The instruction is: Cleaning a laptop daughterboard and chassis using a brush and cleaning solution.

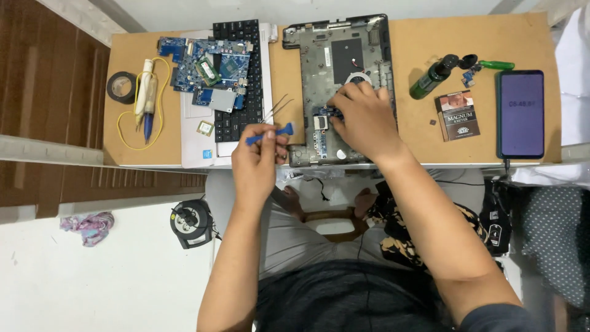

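My left hand (pixel 258 157) is closed around a blue plastic pry tool (pixel 270 134), held level at the table's front edge. Thin metal tweezers (pixel 278 107) lie just above it, next to the keyboard. My right hand (pixel 362 117) rests palm down inside the open grey laptop base (pixel 335 55), fingertips on a small blue circuit board (pixel 322 126) near its front left corner. I cannot tell whether those fingers pinch anything. A blue motherboard (pixel 209 67) lies on the white laptop top case with black keyboard (pixel 243 92) to the left.
On the brown table (pixel 424 147): a black tape roll (pixel 121 86), a soldering iron with yellow cord (pixel 147 98), a green bottle (pixel 433 77), a small printed box (pixel 458 115), a green-handled tool (pixel 496 64), a phone (pixel 521 114). A black cable reel (pixel 192 222) sits on the floor.
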